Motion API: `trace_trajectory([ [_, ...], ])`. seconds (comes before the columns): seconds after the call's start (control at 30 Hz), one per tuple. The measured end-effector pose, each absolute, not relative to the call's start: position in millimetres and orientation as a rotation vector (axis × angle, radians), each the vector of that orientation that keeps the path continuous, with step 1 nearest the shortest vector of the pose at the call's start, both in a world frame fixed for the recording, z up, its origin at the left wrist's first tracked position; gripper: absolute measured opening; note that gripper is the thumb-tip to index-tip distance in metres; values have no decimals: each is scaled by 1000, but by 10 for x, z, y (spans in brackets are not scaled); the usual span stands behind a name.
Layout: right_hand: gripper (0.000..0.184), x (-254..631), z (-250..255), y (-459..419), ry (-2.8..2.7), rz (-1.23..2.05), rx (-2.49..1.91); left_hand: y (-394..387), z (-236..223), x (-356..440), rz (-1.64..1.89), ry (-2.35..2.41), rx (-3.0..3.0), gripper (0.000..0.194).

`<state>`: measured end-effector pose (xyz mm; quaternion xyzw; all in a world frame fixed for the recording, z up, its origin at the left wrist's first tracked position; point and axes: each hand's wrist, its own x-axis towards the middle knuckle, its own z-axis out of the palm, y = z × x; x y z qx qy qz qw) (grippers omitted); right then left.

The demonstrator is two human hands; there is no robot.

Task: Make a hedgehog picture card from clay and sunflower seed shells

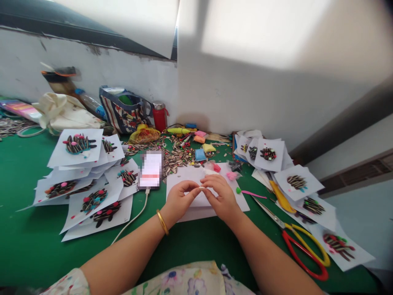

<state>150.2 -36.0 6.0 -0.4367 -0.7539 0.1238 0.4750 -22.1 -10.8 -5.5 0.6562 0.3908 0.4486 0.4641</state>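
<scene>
Floral fabric (184, 280): nearest, below the hands, at the table's near side.
Green tabletop (196, 241): bare between the forearms, spreading to both sides.
Hands: left hand (181, 198) and right hand (221, 196) meet at the fingertips, pinching a small white piece (202, 188) too tiny to identify.
White paper (173, 182): flat beneath the hands.
Right of the hands: scissors (283, 226) with red and yellow handles, then seed-decorated cards (299, 174).
Left of the hands: phone (150, 169) with cable, then more layered cards (55, 149).
Beyond the hands: scattered striped seeds (176, 157), a red flask (159, 116).
Room: pale wall (227, 98) behind, brightly lit high up.
</scene>
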Motion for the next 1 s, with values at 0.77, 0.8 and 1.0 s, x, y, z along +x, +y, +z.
trace_trajectory([
  [0.77, 13, 1494, 9, -358, -1792, 467, -1092, -61, -70, -244, 1223, 921, 1613, 13],
  [0.8, 16, 1487, -3, -357, -1783, 474, -1090, -61, -69, -247, 1212, 906, 1589, 12],
  [1.0, 7, 1468, -32, -344, -1677, 514, -1136, -83, -55, -237, 1106, 872, 1541, 18],
])
